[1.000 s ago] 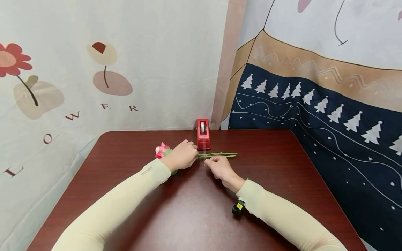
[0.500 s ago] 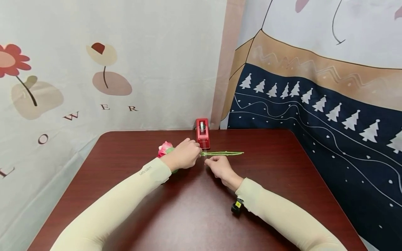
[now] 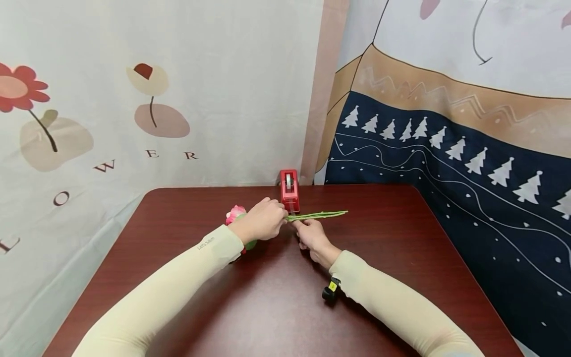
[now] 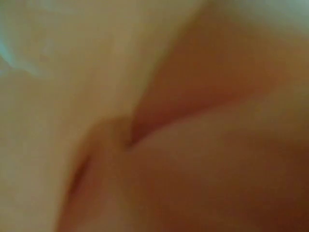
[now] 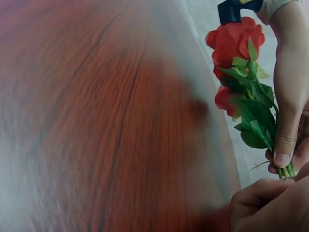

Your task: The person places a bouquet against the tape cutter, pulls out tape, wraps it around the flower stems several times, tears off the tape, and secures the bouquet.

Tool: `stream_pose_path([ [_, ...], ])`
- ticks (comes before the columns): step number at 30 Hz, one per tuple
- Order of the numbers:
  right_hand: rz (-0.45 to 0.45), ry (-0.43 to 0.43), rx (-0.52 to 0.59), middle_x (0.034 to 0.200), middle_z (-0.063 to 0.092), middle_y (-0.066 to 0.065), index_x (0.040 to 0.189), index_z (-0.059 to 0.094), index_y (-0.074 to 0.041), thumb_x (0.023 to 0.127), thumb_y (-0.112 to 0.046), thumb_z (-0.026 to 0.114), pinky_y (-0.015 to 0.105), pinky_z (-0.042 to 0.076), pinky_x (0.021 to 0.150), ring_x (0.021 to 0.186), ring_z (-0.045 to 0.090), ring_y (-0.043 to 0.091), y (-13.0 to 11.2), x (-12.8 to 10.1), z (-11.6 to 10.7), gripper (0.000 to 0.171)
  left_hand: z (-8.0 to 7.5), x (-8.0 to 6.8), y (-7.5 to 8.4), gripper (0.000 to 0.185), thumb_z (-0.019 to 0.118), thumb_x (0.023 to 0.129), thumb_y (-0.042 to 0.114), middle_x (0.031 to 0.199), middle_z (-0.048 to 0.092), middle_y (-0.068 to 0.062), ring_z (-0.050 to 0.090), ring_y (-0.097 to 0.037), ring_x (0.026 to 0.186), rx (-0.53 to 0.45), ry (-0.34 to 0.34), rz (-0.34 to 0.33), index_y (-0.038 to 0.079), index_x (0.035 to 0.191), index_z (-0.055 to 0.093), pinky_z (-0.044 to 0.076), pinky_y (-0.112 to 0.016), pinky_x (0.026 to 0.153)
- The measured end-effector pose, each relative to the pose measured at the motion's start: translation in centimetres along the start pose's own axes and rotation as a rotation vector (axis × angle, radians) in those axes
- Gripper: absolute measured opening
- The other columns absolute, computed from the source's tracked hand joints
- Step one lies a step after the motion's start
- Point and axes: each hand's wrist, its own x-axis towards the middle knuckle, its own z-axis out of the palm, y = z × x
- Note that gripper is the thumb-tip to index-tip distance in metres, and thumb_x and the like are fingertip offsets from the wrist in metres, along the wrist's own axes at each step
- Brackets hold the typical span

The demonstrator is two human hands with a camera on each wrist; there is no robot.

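The left hand (image 3: 262, 221) grips the bunched green stems of red artificial flowers (image 5: 240, 72); the right hand (image 3: 310, 233) pinches them alongside, likely mid-binding; wrapping should follow.

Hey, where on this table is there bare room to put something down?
Bare wood lies right of the stems out to the table edge, along the left side beyond the flowers, and near the front between the two forearms. It is crowded at the back middle, where the left hand, right hand and tape dispenser sit close together.
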Motion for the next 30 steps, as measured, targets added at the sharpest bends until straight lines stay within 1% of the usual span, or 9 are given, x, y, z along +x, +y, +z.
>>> stream_pose_path([
  [4,0.012,-0.051,0.121,0.069,0.051,-0.005,0.117,0.07,0.001,0.11,-0.022,0.063,0.019,0.034,0.05,0.05,0.034,0.004,0.26,0.01,-0.22,0.025,-0.24,0.06,0.13,0.014,0.074,0.105,0.019,0.097,0.079,-0.005,0.071,-0.028,0.1,-0.007,0.006,0.0,0.012,0.102,0.085,0.052,-0.045,0.091],
  [11,0.044,-0.073,0.2,0.074,0.05,-0.007,0.12,0.068,0.002,0.113,-0.019,0.058,0.017,0.032,0.049,0.052,0.034,0.003,0.49,0.21,-0.18,0.024,-0.47,0.08,0.1,0.015,0.073,0.105,0.02,0.097,0.079,-0.004,0.072,-0.028,0.099,-0.021,-0.002,-0.006,0.012,0.102,0.085,0.053,-0.045,0.091],
  [14,0.044,-0.109,0.26,0.076,0.049,-0.006,0.115,0.064,0.002,0.114,-0.015,0.053,0.018,0.031,0.049,0.052,0.031,0.004,0.39,0.36,-0.07,0.021,-0.58,-0.02,0.08,0.015,0.073,0.106,0.021,0.097,0.079,-0.003,0.072,-0.027,0.099,-0.02,-0.012,-0.009,0.013,0.102,0.085,0.052,-0.045,0.091],
  [17,0.047,-0.155,0.355,0.078,0.049,-0.004,0.106,0.057,-0.003,0.115,-0.011,0.047,0.018,0.03,0.05,0.052,0.029,0.005,0.18,0.51,-0.03,0.016,-0.75,-0.08,0.04,0.015,0.073,0.105,0.021,0.096,0.079,-0.003,0.071,-0.027,0.099,-0.011,-0.018,-0.013,0.013,0.1,0.085,0.052,-0.044,0.09],
  [20,0.084,-0.199,0.469,0.078,0.048,-0.004,0.097,0.053,-0.007,0.113,-0.009,0.044,0.018,0.029,0.05,0.051,0.03,0.005,-0.07,0.48,-0.05,0.019,-0.83,-0.11,0.0,0.014,0.074,0.105,0.021,0.096,0.078,-0.003,0.069,-0.026,0.097,0.013,-0.03,-0.014,0.013,0.1,0.085,0.05,-0.041,0.088],
  [24,0.145,-0.26,0.592,0.076,0.046,-0.004,0.092,0.049,-0.012,0.111,-0.01,0.043,0.018,0.029,0.049,0.05,0.033,0.006,-0.14,0.41,-0.21,0.02,-0.68,-0.16,-0.03,0.013,0.075,0.104,0.023,0.094,0.077,-0.002,0.067,-0.024,0.095,0.05,-0.033,-0.002,0.015,0.099,0.084,0.047,-0.038,0.084],
  [27,0.163,-0.29,0.623,0.076,0.047,-0.004,0.096,0.05,-0.012,0.111,-0.011,0.044,0.018,0.03,0.049,0.05,0.034,0.006,0.02,0.33,-0.48,0.016,-0.39,-0.22,-0.02,0.012,0.077,0.103,0.022,0.093,0.077,-0.002,0.066,-0.025,0.094,0.065,-0.01,0.011,0.015,0.097,0.084,0.047,-0.039,0.083],
  [29,0.165,-0.294,0.576,0.076,0.051,-0.004,0.103,0.056,-0.008,0.112,-0.012,0.046,0.018,0.031,0.049,0.05,0.035,0.005,0.2,0.11,-0.81,0.014,-0.14,-0.25,-0.04,0.012,0.076,0.103,0.021,0.094,0.076,-0.003,0.066,-0.025,0.094,0.075,0.003,0.019,0.014,0.097,0.084,0.047,-0.04,0.084],
  [30,0.167,-0.293,0.52,0.076,0.053,-0.005,0.11,0.06,-0.006,0.112,-0.013,0.047,0.017,0.031,0.049,0.05,0.035,0.004,0.18,-0.1,-1.03,0.015,-0.02,-0.29,-0.07,0.011,0.076,0.103,0.021,0.094,0.076,-0.003,0.066,-0.025,0.094,0.081,0.009,0.025,0.014,0.097,0.084,0.047,-0.04,0.085],
])
